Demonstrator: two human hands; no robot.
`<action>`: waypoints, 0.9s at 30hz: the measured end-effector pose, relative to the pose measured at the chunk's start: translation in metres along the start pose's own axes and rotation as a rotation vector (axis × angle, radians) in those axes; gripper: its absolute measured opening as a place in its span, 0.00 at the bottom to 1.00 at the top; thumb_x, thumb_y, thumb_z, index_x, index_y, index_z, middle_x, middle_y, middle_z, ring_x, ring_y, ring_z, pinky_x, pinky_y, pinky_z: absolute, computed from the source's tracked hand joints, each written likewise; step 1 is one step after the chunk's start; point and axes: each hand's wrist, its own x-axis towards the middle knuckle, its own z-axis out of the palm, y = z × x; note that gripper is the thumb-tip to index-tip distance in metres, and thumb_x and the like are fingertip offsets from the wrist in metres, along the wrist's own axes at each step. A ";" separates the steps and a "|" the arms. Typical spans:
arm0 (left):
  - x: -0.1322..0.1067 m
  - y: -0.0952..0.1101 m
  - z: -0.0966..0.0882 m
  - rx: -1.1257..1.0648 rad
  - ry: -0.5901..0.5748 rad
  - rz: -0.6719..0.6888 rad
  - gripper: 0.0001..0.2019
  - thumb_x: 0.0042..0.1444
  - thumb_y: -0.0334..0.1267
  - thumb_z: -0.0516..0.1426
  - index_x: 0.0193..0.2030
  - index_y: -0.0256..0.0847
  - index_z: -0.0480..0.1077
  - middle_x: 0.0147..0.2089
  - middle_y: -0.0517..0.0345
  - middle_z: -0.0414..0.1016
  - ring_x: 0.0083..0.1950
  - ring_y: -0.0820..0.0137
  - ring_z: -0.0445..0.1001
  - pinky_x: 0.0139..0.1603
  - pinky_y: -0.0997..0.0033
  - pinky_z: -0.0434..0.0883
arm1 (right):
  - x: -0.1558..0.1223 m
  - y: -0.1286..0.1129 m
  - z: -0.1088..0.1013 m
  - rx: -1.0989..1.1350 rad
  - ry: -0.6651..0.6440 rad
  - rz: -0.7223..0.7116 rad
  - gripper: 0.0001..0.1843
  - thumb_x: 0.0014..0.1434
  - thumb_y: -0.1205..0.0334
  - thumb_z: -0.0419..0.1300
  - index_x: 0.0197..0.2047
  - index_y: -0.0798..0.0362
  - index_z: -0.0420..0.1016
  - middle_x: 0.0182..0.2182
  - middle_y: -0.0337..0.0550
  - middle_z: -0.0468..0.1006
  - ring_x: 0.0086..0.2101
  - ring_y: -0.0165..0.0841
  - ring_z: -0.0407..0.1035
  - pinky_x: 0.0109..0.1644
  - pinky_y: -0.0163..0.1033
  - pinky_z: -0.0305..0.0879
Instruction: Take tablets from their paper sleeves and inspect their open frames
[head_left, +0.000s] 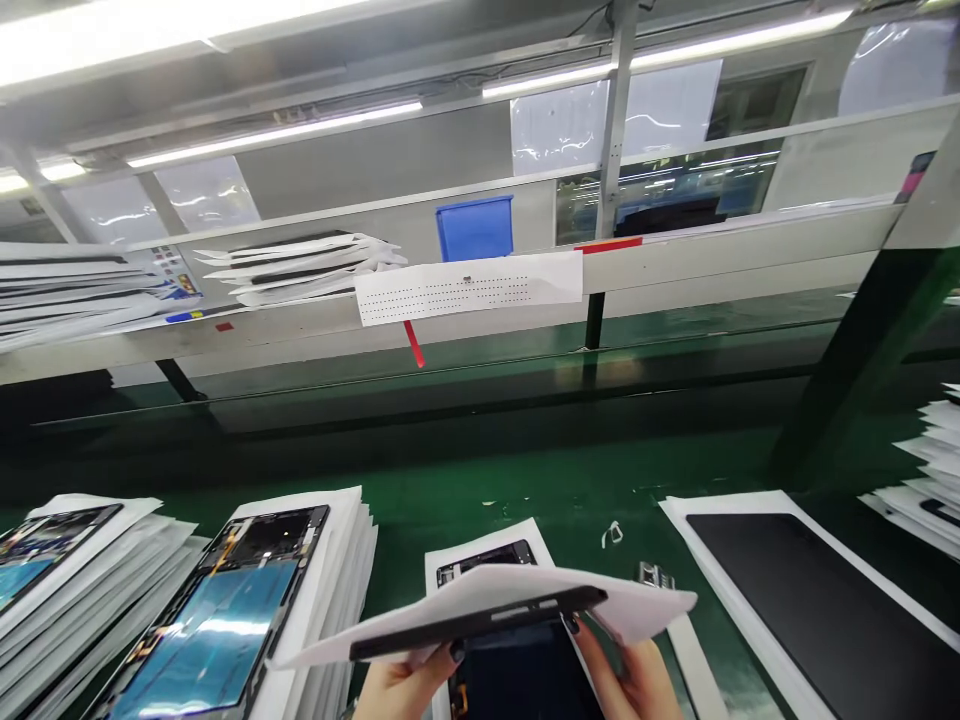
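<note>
Both of my hands grip a tablet, seen nearly edge-on, with a white sheet spread over and beyond it. My left hand is closed on the near edge at left, its thumb pressed to the dark frame. At the right end my right hand pinches the tablet and sheet. Directly beneath lies another tablet with a dark surface, on its own white sheet; the held one hides much of it.
Stacks of opened tablets with blue inner panels and white sheets stand at left. A black panel lies on white sheeting at right, beside a metal strip. A shelf bearing sheet piles and a blue bin crosses behind the green bench.
</note>
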 end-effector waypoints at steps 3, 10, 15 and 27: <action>0.007 0.004 0.000 0.074 -0.156 0.104 0.22 0.37 0.61 0.69 0.26 0.43 0.83 0.32 0.47 0.84 0.41 0.50 0.80 0.50 0.53 0.76 | 0.009 -0.009 -0.003 0.021 -0.027 -0.065 0.19 0.63 0.66 0.59 0.58 0.49 0.73 0.50 0.50 0.81 0.49 0.44 0.77 0.54 0.42 0.74; 0.017 0.027 0.005 0.148 -0.474 0.294 0.17 0.55 0.55 0.62 0.32 0.46 0.85 0.37 0.44 0.85 0.39 0.54 0.82 0.43 0.61 0.77 | 0.019 -0.018 -0.011 0.097 -0.097 -0.089 0.22 0.63 0.71 0.56 0.59 0.47 0.70 0.49 0.49 0.80 0.50 0.43 0.75 0.55 0.42 0.73; 0.009 0.025 -0.005 0.168 -0.480 0.298 0.21 0.52 0.60 0.61 0.29 0.44 0.84 0.35 0.44 0.85 0.37 0.54 0.81 0.45 0.60 0.77 | 0.013 -0.014 -0.008 0.152 -0.071 -0.136 0.23 0.62 0.69 0.56 0.60 0.47 0.70 0.48 0.49 0.80 0.48 0.43 0.76 0.53 0.43 0.74; 0.002 0.024 -0.014 -0.198 -0.065 -0.463 0.31 0.25 0.44 0.76 0.40 0.38 0.77 0.32 0.50 0.84 0.39 0.47 0.82 0.37 0.59 0.79 | 0.014 -0.028 -0.009 0.728 -0.127 0.659 0.26 0.47 0.39 0.70 0.40 0.51 0.80 0.35 0.47 0.81 0.36 0.43 0.77 0.40 0.47 0.75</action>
